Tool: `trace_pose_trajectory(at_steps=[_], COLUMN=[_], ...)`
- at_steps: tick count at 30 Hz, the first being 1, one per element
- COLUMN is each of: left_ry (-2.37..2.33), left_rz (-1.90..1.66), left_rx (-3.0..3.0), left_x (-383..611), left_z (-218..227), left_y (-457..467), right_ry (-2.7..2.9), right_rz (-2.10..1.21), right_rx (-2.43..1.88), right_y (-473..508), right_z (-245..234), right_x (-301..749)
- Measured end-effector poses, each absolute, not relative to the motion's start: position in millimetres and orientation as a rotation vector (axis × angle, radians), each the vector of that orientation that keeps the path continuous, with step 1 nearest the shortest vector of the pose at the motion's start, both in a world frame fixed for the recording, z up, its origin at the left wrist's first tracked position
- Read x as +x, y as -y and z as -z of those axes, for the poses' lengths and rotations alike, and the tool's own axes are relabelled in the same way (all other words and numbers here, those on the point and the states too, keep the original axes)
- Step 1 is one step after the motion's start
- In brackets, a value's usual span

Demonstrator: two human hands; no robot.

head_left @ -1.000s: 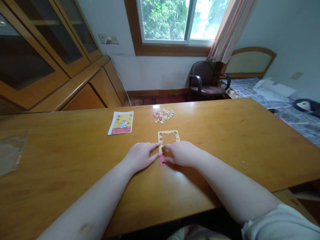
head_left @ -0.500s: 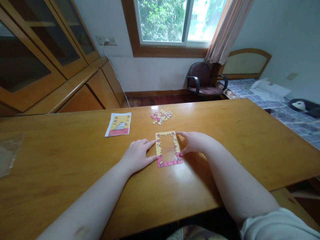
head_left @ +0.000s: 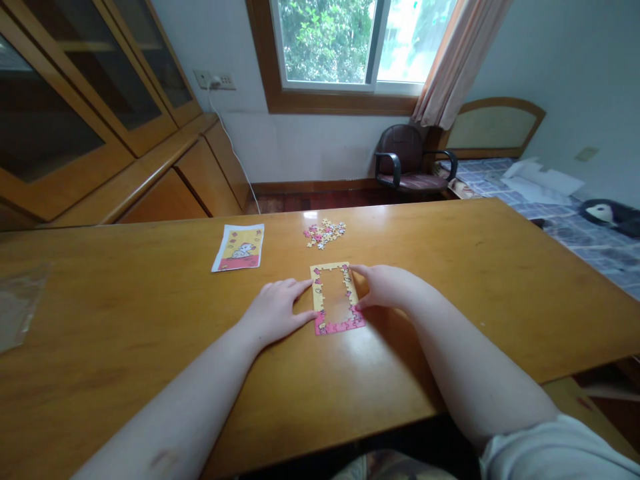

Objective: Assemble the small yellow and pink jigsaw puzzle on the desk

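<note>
A jigsaw puzzle border (head_left: pixel 339 327), yellow above and pink along the bottom, lies flat on the wooden table as a rectangular ring with the tabletop showing through its middle. On its left edge rest the index fingertip and thumb tip of my left hand (head_left: pixel 276 310), spread apart. From the other side, my right hand (head_left: pixel 387 285) touches the right edge with index finger and thumb, also spread. Neither hand is closed around anything. Beyond the border sits a loose heap of puzzle pieces (head_left: pixel 325 233) in yellow, pink and white.
A reference picture (head_left: pixel 240 248) of a white animal on yellow and pink lies left of the heap. Clear plastic wrapping (head_left: pixel 23 307) is at the table's left side. Past the table (head_left: pixel 475 267) stand a dark red armchair (head_left: pixel 413 160) and a bed (head_left: pixel 590 220).
My right fingertips have shifted slightly left against the border, and its right side has moved inward a little at the top. My left hand stays in place.
</note>
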State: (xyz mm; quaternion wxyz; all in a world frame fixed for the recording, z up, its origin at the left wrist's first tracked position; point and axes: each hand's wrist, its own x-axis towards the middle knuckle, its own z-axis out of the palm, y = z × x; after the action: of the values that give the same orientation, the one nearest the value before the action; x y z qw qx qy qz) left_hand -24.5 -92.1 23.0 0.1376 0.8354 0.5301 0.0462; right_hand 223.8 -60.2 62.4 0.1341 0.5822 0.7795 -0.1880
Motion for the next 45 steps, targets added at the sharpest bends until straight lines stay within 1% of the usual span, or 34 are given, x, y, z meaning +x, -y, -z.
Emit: trace_pose_trajectory(at_steps=[45], left_ry=[-1.494], left_rz=[-0.175], left_rx=[2.377], left_x=[-29.9], left_z=[-25.5], left_y=[91.0], right_ry=[-2.235], right_rz=[0.547], right_rx=[1.697], right_y=[60.8], right_z=[-61.1], right_x=[220.1])
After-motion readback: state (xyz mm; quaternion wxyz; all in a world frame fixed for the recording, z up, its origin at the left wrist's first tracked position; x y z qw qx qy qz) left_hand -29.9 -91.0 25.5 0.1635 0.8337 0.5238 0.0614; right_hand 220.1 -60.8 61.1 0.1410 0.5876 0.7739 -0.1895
